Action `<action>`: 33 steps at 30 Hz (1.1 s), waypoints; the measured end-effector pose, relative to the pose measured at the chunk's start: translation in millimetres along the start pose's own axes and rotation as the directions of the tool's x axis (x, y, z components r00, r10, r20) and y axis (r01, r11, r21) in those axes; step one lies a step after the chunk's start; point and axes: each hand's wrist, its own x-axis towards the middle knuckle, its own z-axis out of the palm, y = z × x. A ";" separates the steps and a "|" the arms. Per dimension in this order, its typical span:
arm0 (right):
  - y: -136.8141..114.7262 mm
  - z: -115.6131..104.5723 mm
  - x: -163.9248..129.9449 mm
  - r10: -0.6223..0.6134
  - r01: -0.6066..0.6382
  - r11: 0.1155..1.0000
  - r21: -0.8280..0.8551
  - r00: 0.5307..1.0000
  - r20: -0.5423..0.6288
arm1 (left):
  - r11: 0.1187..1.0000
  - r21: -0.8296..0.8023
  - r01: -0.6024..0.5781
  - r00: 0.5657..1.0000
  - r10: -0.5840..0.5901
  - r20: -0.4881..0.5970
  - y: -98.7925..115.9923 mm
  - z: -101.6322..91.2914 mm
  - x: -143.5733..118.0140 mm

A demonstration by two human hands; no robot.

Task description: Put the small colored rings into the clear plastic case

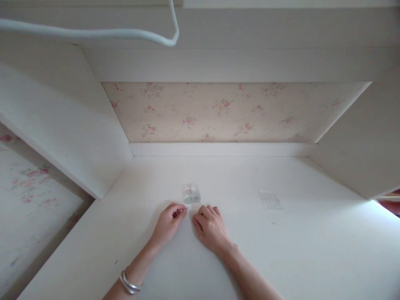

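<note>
A small clear plastic box with tiny coloured bits inside sits on the white desk, just beyond my fingertips. My left hand rests on the desk with its fingers curled in, thumb and forefinger pinched together near the box's near left corner. Whether something tiny is between them I cannot tell. My right hand lies knuckles up beside it, fingers bent, close to the box's near right corner. A flat clear lid lies on the desk to the right, apart from both hands.
The desk sits in a white alcove with side panels left and right and floral wallpaper at the back. A white cable hangs across the top. Silver bangles circle my left wrist.
</note>
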 end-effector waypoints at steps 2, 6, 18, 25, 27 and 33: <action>0.1 -1.7 -0.6 0.009 -0.009 1.000 0.000 1.000 0.001 | 1.000 0.009 0.010 1.000 -0.010 -0.024 1.5 -1.0 2.9; 2.1 -3.7 -2.8 0.024 -0.024 1.000 -0.001 1.000 0.007 | 0.993 0.113 -0.044 0.997 0.051 -0.056 6.7 -5.5 21.0; 7.7 -1.8 -3.4 0.021 -0.018 0.998 0.061 0.999 -0.043 | 0.849 0.502 -0.163 0.978 0.208 -0.034 5.7 0.2 83.6; 9.6 -1.2 -2.1 0.070 -0.060 0.989 0.138 0.996 -0.063 | 0.888 0.420 -0.185 0.965 0.244 -0.092 2.8 -7.4 58.2; 9.6 -0.7 -1.4 0.085 -0.075 0.985 0.155 0.995 -0.060 | 0.906 0.381 -0.185 0.967 0.238 -0.096 4.4 -7.1 41.2; 14.7 7.1 -0.8 0.184 -0.143 0.950 0.276 0.975 -0.126 | 0.959 0.230 -0.163 0.987 0.159 0.034 16.3 9.6 -4.4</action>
